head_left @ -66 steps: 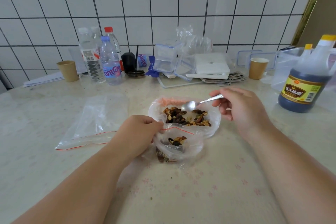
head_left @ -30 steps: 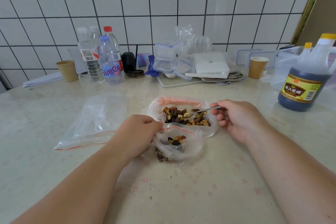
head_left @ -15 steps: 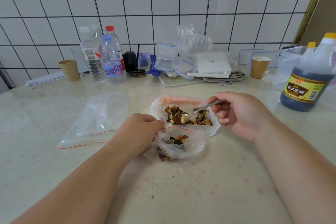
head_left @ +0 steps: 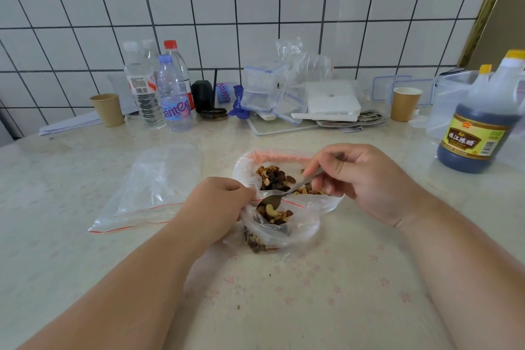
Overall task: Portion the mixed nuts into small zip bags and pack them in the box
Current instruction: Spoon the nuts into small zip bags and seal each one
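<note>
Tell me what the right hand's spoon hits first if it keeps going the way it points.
Probably the nuts in the small bag, whose mouth the spoon tip already reaches; depth is unclear.

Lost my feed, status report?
Left hand pinches small zip bag open. Right hand holds spoon, tipping nuts in. Nothing in the way.

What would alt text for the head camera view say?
A right hand tips a spoon of mixed nuts into a small zip bag held open by the left hand, on a cluttered table.
</note>
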Motion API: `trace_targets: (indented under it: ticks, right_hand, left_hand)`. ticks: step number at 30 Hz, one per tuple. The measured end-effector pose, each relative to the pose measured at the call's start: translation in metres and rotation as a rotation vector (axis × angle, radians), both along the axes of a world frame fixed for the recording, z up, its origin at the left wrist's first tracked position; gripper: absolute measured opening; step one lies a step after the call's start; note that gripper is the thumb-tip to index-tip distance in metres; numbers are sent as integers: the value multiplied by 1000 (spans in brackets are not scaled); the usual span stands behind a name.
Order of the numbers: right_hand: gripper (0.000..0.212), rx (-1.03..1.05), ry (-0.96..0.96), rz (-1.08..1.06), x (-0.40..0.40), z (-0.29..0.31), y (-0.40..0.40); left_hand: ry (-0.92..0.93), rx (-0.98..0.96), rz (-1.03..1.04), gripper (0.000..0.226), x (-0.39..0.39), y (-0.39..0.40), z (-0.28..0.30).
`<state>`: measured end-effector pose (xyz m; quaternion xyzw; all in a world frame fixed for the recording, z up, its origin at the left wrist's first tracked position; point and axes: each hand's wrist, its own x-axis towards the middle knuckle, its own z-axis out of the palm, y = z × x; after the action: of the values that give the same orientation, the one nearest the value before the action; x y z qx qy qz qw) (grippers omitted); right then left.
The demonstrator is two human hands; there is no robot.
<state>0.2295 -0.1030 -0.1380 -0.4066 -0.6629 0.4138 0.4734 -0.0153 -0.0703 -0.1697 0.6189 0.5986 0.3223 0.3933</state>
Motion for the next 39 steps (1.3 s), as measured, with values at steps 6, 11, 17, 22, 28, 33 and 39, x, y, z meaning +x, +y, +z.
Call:
trace_targets:
  ticks: [6,11,17,22,28,33,39]
  right_hand:
    - [34,-38,247,-365,8,0,11]
    - [24,-16,-196,-630,10,-8,14]
    - [23,-79,-400,-540,5,-13,15]
    - [29,-112,-211,-551,12,-12,17]
    - [35,-198,-12,-630,15,-14,24]
    - [30,-243,23,-540,6,-18,22]
    - [27,-364,179,-542,5,-16,24]
  left_hand:
    - [13,0,-6,35,-1,0,0]
    - [20,14,-4,37,-2,0,-1]
    - [21,16,-17,38,-1,-1,0]
    - [20,23,-10,37,-1,-1,1]
    - [29,33,-11,38,-1,-2,0]
    - [46,23,-22,43,0,-1,0]
    - [41,11,-26,41,1,-2,2]
